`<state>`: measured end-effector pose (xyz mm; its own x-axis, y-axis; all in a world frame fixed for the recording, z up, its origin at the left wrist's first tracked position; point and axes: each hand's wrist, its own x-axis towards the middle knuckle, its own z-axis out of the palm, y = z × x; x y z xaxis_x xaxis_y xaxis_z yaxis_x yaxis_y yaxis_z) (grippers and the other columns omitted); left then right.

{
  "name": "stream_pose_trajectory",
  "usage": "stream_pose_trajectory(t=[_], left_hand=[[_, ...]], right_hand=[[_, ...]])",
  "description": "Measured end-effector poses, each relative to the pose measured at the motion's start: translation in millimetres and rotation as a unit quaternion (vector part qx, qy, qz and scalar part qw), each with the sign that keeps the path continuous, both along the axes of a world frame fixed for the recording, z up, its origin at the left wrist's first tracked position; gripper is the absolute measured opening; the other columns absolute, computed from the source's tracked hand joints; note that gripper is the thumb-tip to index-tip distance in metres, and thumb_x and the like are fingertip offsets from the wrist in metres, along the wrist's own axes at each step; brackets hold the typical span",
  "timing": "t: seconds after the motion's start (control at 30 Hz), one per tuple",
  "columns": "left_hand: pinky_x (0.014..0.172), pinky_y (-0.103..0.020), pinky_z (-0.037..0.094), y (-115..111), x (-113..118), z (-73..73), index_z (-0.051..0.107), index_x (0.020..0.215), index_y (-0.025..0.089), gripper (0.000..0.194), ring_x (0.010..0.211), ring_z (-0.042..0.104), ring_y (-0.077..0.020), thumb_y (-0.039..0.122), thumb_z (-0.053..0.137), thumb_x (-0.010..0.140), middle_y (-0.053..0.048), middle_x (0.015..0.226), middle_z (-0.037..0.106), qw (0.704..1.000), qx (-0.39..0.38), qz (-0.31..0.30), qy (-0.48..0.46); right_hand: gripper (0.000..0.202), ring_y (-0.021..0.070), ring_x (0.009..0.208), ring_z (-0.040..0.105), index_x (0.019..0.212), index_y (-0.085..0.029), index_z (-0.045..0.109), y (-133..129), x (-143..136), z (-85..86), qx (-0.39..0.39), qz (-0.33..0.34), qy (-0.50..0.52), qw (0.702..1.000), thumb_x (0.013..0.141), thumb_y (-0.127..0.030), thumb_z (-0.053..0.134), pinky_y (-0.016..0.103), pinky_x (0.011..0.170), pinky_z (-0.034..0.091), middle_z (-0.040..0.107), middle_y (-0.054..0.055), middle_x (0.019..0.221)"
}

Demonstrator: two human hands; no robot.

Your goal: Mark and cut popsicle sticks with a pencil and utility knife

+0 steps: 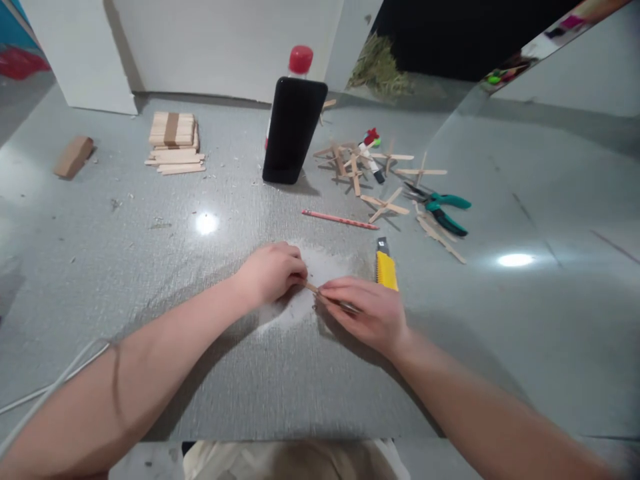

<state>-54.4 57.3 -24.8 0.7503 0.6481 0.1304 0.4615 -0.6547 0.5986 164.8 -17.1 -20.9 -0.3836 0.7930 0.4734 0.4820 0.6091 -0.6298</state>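
My left hand is closed in a pinch on a short wooden stick, low over a patch of pale dust on the grey table. My right hand meets the stick's other end, its fingers closed round a slim, dark, greyish tool whose kind is mostly hidden. Just beyond the right hand lies a yellow utility knife, partly covered by that hand. Farther off, a pink pencil rests on the table.
A black phone leans upright against a red-capped bottle. Crossed wooden sticks and teal-handled pliers lie right. Bundled craft sticks and a wooden block sit left. A white cable passes by my left forearm.
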Motion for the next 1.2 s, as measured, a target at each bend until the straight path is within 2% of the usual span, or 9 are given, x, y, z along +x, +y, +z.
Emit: stream_pose_trajectory(t=[0.17, 0.37, 0.6, 0.8, 0.97, 1.2], left_hand=[[0.077, -0.029, 0.049, -1, 2, 4.0, 0.077, 0.082, 0.020, 0.020, 0.081, 0.064, -0.0159, 0.010, 0.061, 0.088, -0.003, 0.087, 0.072, 1.000, -0.010, -0.004, 0.011], [0.075, -0.030, 0.046, 0, 5, 4.2, 0.076, 0.080, 0.019, 0.021, 0.082, 0.063, -0.0174, 0.008, 0.060, 0.085, -0.003, 0.087, 0.073, 0.999, -0.009, -0.007, 0.030], [0.079, -0.035, 0.044, -1, 9, 5.0, 0.074, 0.078, 0.020, 0.019, 0.083, 0.064, -0.0194, 0.008, 0.060, 0.082, -0.002, 0.087, 0.073, 0.999, -0.007, -0.010, 0.048], [0.078, -0.035, 0.043, -3, 11, 5.3, 0.073, 0.079, 0.020, 0.019, 0.086, 0.064, -0.0204, 0.007, 0.058, 0.082, -0.002, 0.088, 0.074, 0.998, 0.002, -0.015, 0.053], [0.078, -0.035, 0.043, -2, 10, 3.1, 0.074, 0.081, 0.020, 0.019, 0.087, 0.064, -0.0209, 0.010, 0.059, 0.085, -0.002, 0.089, 0.074, 0.999, 0.004, -0.019, 0.049], [0.077, -0.035, 0.042, -3, 8, 2.6, 0.074, 0.078, 0.020, 0.019, 0.084, 0.063, -0.0194, 0.010, 0.060, 0.086, -0.002, 0.086, 0.073, 0.999, -0.004, -0.023, 0.035]], right_hand=[[0.010, 0.0168, 0.071, 0.075, 0.090, -0.027, 0.069, -1, -4, -3.3, -0.010, -0.038, 0.014, 0.999, 0.092, -0.017, 0.070, 0.029, 0.063, 0.062, 0.077, 0.000, 0.083], [0.014, 0.0184, 0.078, 0.077, 0.092, -0.028, 0.068, -3, -2, -8.3, 0.002, -0.020, -0.014, 1.000, 0.090, -0.014, 0.071, 0.030, 0.066, 0.064, 0.079, 0.001, 0.090], [0.013, 0.0174, 0.075, 0.075, 0.089, -0.027, 0.065, -3, -1, -7.6, 0.007, -0.016, -0.039, 0.999, 0.091, -0.015, 0.069, 0.030, 0.067, 0.062, 0.077, 0.000, 0.085], [0.014, 0.0206, 0.081, 0.077, 0.098, -0.028, 0.069, -8, 1, -5.5, 0.019, -0.006, -0.100, 0.995, 0.095, -0.015, 0.064, 0.034, 0.071, 0.065, 0.079, 0.002, 0.095], [0.024, 0.0212, 0.088, 0.079, 0.110, -0.032, 0.068, -7, 8, -6.3, 0.047, 0.026, -0.104, 0.993, 0.094, -0.014, 0.066, 0.035, 0.074, 0.067, 0.080, 0.001, 0.103], [0.032, 0.0217, 0.101, 0.077, 0.123, -0.031, 0.067, -6, 12, -5.2, 0.076, 0.072, -0.116, 0.988, 0.098, -0.013, 0.057, 0.037, 0.080, 0.068, 0.079, 0.004, 0.112]])
